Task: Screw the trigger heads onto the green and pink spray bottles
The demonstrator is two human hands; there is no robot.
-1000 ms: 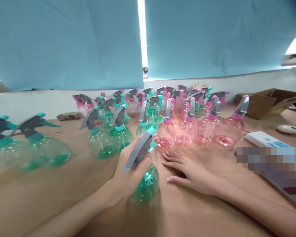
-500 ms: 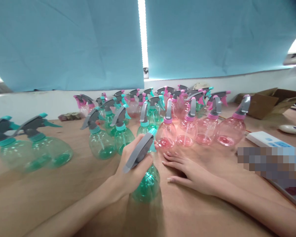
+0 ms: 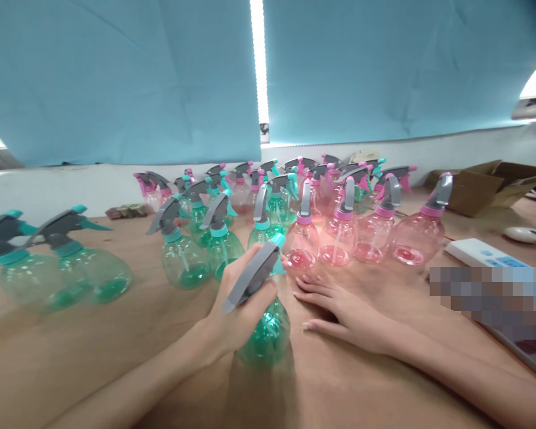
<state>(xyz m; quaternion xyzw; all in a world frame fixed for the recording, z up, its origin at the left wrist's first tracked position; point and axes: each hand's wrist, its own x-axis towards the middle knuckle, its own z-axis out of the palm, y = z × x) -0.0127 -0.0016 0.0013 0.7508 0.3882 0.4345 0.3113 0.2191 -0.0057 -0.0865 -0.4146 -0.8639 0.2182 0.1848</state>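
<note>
Green spray bottle [image 3: 268, 336] stands upright, nozzle [image 3: 277, 240] pointing forward-right; left fingers [image 3: 259, 301] clamp it, right fingers [image 3: 316, 299] apart.

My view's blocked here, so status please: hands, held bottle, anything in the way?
Left hand around green spray bottle, near its neck. Nozzle pointing away. Right hand palm-down on table, holding nothing. Pink bottles close ahead of it.

This looks like a workroom: trigger spray bottles [image 3: 301, 247] crowd a tabletop [image 3: 93, 339], an open cardboard box [image 3: 471, 187] nearby, blue window coverings [image 3: 129, 77] behind.
</note>
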